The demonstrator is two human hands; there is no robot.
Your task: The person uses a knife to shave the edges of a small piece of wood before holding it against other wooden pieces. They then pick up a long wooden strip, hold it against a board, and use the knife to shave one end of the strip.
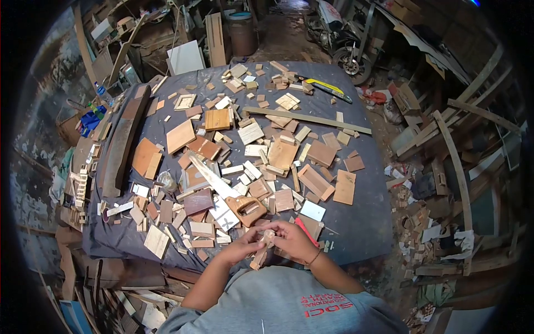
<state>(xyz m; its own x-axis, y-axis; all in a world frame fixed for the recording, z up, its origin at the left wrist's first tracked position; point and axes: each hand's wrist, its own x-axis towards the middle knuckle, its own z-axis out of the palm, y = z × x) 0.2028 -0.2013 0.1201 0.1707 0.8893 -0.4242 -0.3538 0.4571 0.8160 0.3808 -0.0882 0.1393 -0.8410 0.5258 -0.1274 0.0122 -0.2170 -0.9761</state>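
Close to my body, at the table's near edge, my left hand (245,247) and my right hand (293,240) meet with bent fingers around a small wooden piece (258,260). Its lower end sticks out below the fingers; the upper part is mostly covered by them, so its full shape cannot be made out. A handsaw (249,210) with a wooden handle lies just beyond my hands, its blade pointing away to the left. Beside my right hand is a red-handled tool (306,231), partly hidden. A white box or card with dark marks (224,216) lies by the saw handle.
Wood offcuts of many sizes cover the dark cloth (364,211) on the table. A long strip (311,119) crosses the far side, near a yellow saw or cutter (328,88). A heavy beam (127,139) lies along the left edge. A motorcycle (350,58) stands beyond.
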